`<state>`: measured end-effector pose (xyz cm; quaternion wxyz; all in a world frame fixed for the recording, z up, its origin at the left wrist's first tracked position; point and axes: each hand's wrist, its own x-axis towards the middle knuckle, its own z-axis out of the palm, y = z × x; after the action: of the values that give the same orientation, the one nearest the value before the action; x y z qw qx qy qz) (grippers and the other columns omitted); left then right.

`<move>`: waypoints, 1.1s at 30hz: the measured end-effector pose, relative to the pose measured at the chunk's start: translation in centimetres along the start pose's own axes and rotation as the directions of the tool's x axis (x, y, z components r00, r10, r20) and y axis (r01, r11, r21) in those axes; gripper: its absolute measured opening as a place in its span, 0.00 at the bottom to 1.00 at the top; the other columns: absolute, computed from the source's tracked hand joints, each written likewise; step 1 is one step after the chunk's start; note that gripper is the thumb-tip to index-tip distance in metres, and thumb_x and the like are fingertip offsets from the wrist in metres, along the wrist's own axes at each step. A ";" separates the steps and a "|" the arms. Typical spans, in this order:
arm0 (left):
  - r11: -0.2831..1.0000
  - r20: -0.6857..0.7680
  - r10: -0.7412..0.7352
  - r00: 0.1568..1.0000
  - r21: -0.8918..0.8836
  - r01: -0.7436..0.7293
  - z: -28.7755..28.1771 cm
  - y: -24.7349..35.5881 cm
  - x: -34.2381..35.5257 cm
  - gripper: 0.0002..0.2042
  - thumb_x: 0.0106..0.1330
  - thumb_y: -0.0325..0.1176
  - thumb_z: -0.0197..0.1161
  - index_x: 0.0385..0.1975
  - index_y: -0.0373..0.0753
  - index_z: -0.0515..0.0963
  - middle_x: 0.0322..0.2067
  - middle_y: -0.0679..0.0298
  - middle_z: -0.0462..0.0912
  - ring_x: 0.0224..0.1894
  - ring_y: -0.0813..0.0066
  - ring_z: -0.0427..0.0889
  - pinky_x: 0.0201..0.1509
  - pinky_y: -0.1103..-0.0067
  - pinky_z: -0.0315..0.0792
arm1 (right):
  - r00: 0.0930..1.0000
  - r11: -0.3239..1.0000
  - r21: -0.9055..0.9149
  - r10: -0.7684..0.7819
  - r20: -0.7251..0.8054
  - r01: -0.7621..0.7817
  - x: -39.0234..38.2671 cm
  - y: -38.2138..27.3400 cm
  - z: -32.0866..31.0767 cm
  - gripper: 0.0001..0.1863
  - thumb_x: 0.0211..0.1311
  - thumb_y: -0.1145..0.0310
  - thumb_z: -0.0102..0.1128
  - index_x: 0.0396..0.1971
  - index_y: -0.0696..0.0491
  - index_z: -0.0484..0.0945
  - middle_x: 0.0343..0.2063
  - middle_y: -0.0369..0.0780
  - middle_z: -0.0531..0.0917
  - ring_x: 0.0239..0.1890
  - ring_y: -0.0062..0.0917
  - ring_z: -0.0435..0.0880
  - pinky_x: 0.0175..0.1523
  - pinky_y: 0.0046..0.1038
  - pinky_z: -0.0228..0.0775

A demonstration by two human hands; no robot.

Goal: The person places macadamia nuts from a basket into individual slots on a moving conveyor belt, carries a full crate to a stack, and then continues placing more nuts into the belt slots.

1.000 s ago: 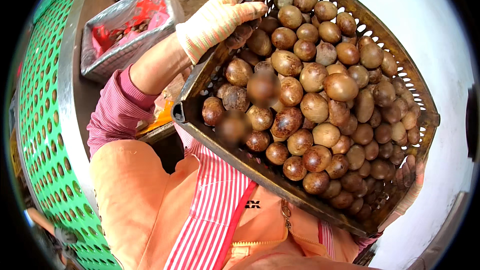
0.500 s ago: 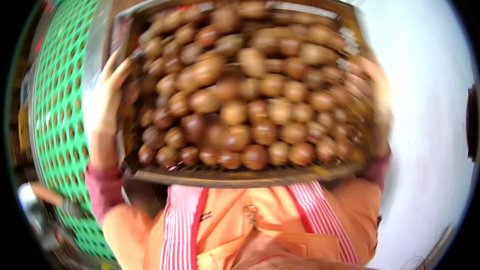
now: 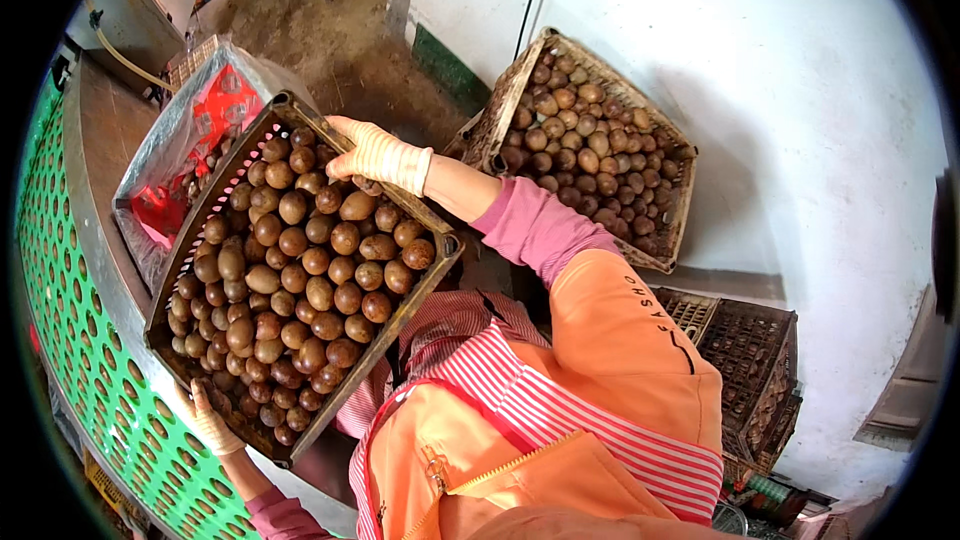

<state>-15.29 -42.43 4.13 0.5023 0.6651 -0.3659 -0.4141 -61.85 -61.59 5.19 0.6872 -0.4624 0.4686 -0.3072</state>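
Note:
Both my hands carry a dark plastic crate (image 3: 395, 330) heaped with smooth, round brown fruits (image 3: 300, 270). It is tilted at the left, close to the edge of a green conveyor. My right hand (image 3: 375, 155), wrapped in pale tape or a glove cuff, grips the crate's far right side, fingers curled over the rim. At the near left side, my left hand (image 3: 213, 423) holds the crate from outside; part of its grip is hidden beneath. Just beyond the crate's far left side is a container lined with clear plastic and red material (image 3: 215, 110).
The green conveyor (image 3: 110, 370) has rows of holes with fruits in them and a metal edge. Another fruit-filled crate (image 3: 665, 265) stands by the white wall (image 3: 800, 140). Stacked dark crates (image 3: 745, 365) sit at the lower right. Brown floor (image 3: 310, 35) shows at the back.
The crate has swung from level before my chest to a slant at the left, still in both hands. My view has turned, bringing the plastic-lined container and the crate by the wall into sight.

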 end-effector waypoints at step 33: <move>0.438 0.054 0.388 0.920 0.868 -0.235 2.2 -1.8 8.9 0.30 0.69 0.38 0.61 0.67 0.34 0.58 0.62 0.53 0.68 0.60 0.64 0.69 0.67 0.69 0.61 | 0.962 0.887 -0.456 -0.062 -0.266 -0.070 5.1 10.3 4.0 0.32 0.64 0.69 0.54 0.67 0.54 0.56 0.56 0.55 0.72 0.53 0.47 0.76 0.57 0.38 0.70</move>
<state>-13.77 -50.84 0.38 0.1979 0.7755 -0.5990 -0.0241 -56.30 -60.63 -5.65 0.4869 -0.5645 0.6193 -0.2464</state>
